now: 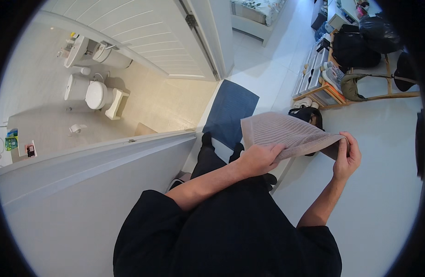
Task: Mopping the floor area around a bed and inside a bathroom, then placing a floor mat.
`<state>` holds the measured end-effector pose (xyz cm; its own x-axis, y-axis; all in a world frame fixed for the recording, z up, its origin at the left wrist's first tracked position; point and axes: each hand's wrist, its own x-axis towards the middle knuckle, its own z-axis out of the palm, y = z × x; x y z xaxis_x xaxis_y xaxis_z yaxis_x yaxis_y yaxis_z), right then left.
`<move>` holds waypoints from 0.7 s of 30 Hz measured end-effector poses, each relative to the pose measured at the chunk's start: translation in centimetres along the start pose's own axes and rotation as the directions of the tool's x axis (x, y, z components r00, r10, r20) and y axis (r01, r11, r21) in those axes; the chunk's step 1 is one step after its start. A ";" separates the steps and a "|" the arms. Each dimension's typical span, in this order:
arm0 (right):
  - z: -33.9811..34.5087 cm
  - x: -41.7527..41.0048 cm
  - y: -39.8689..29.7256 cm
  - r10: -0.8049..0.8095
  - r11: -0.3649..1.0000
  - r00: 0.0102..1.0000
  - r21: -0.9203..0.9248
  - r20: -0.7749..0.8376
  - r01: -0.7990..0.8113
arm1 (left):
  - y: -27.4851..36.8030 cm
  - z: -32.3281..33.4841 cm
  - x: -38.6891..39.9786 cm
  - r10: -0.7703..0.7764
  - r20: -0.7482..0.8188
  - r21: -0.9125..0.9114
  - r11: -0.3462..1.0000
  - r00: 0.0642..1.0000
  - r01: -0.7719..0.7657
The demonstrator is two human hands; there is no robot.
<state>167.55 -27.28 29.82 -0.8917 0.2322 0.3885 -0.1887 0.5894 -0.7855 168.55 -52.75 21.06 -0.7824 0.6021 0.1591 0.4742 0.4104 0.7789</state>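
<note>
A beige ribbed cloth [280,131], like a small bath mat or towel, is stretched between my two hands in front of my body. My left hand [259,160] grips its near edge, with the thumb on top. At its right corner, my right hand [347,157] pinches the fabric between thumb and fingers. The far left part of the cloth spreads out flat and unsupported, above the floor. Beneath and beyond it lies a dark blue mat [229,110] in the doorway, near my dark-socked feet.
A white panelled door [136,31] stands open to a bathroom with a toilet [95,95] and a small step stool [116,104]. On the right are a wooden rack [331,100] with shoes and bags, and a black bag [307,114] on the floor. A bed [257,14] is beyond.
</note>
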 end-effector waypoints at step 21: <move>3.7 8.4 4.2 0.225 0.961 0.971 -0.185 0.085 -0.206 | -11.8 -13.5 14.9 0.055 -0.212 0.524 0.849 0.976 0.066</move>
<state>157.73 -25.74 28.02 -0.9431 0.2918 0.1595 0.0785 0.6614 -0.7460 145.82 -57.90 22.41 -0.8228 0.4652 0.3266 0.5628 0.7469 0.3540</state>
